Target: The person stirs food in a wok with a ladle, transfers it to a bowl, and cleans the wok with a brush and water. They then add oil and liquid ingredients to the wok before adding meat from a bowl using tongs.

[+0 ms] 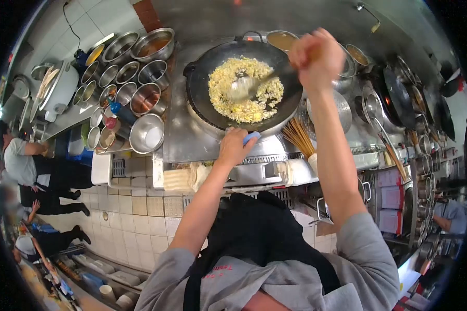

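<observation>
A metal utensil (241,89) is gripped by the curled fingers of the right hand (318,59); both are blurred, and the utensil's shape is hard to make out over the rice (246,112) spread in the wok (289,96). A blue cloth (252,137) is clamped by the fingers of the left hand (234,147) at the near rim, fingertips partly hidden. Dark wall is exposed around the rice; metal tabletop (178,124) is seen between wok and bowls (140,133)

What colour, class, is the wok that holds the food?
The wok is dark, nearly black; the head view shows it best.
</observation>
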`<state>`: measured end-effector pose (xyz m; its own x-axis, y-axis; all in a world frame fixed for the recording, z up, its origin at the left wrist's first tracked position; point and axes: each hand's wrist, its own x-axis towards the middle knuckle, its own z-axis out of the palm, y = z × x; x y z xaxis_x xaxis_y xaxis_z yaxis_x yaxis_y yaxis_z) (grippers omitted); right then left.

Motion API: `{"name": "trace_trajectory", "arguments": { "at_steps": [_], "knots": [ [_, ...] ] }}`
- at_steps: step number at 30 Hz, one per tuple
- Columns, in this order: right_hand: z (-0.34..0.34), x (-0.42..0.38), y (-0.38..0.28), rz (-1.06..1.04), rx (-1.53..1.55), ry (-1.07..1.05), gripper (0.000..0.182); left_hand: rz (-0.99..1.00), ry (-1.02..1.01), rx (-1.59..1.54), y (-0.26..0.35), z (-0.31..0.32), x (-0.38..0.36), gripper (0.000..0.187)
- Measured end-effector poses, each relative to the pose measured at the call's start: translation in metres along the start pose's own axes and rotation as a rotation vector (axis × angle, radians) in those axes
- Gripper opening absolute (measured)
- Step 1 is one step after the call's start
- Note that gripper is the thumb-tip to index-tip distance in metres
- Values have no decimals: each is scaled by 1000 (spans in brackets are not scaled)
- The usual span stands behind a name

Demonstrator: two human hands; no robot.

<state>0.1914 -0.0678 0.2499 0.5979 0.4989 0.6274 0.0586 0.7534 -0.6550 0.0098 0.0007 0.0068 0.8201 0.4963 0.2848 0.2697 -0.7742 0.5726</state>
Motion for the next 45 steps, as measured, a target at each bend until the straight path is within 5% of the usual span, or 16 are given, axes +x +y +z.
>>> {"name": "trace_trajectory", "arguments": {
  "at_steps": [4,14,16,18,22,23,26,30,34,38,42,45],
  "knots": [
    [13,-49,7,-97,-191,61,32,-49,-42,14,2,-2,-3,32],
    [-1,25,54,-149,-386,317,32,24,-8,-35,-2,4,-6,34],
    [15,49,71,-113,-164,271,33,6,-66,-19,-4,1,-2,33],
    [25,44,78,-287,-228,1,35,-38,-90,7,-1,-1,-1,33],
    [51,70,68,39,-283,-130,32,7,-51,-34,-3,3,-3,36],
    [62,82,62,126,-298,10,36,2,-67,-36,-3,3,-4,36],
    [60,97,77,15,-204,154,34,-18,-76,-36,-4,2,-1,36],
    [45,83,97,-84,-179,-53,32,-43,-72,-45,-1,-1,-1,35],
    [61,129,81,78,-280,186,29,-72,-98,-59,3,-3,-1,35],
    [12,115,111,-200,-98,188,31,-43,-59,-84,1,0,-3,35],
    [39,107,55,188,-374,105,37,-33,-83,-74,-1,0,2,35],
    [8,106,6,275,-352,177,35,-12,-41,-68,-3,3,-1,36]
  ]
}}
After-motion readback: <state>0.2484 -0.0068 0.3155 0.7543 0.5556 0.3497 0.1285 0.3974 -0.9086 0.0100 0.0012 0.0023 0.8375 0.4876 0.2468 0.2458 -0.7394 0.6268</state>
